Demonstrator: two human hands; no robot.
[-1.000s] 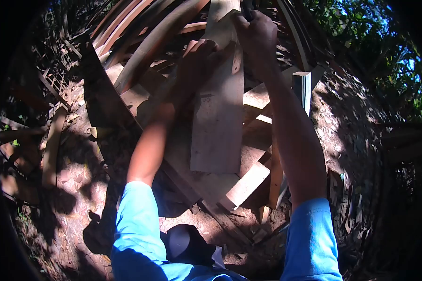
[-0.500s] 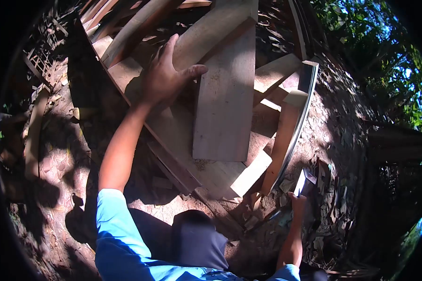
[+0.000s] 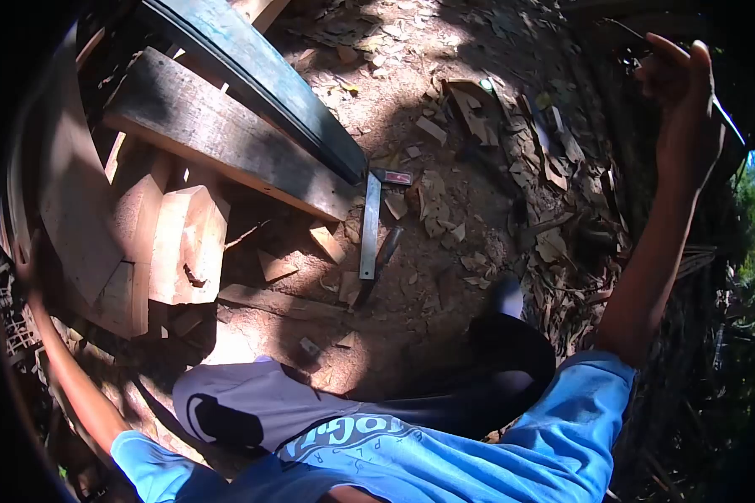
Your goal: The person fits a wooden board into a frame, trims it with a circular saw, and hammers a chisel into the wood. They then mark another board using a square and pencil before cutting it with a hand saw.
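Note:
My left hand (image 3: 27,267) is at the far left edge, beside the wooden boards (image 3: 80,184); its fingers are mostly lost in the dark rim. High on the right, my right hand (image 3: 684,117) is raised, its fingers partly curled against a dark background. A thin bright edge (image 3: 730,122) shows just behind it; what the hand holds, if anything, I cannot make out. A try square (image 3: 371,225) with a metal blade lies on the ground in the middle, against the end of a thick plank (image 3: 226,134). Beside its blade lies a dark, slim tool (image 3: 386,250).
A long bluish-grey beam (image 3: 268,75) slants across the upper left above the plank. Cut wood blocks (image 3: 189,243) are stacked at the left. Offcuts (image 3: 432,130) and dry leaves litter the ground, and my bent legs (image 3: 260,402) are below.
My view has swung to the right. The try square has left my right hand and lies on the ground. That hand has risen to the upper right; my left hand appears at the left edge.

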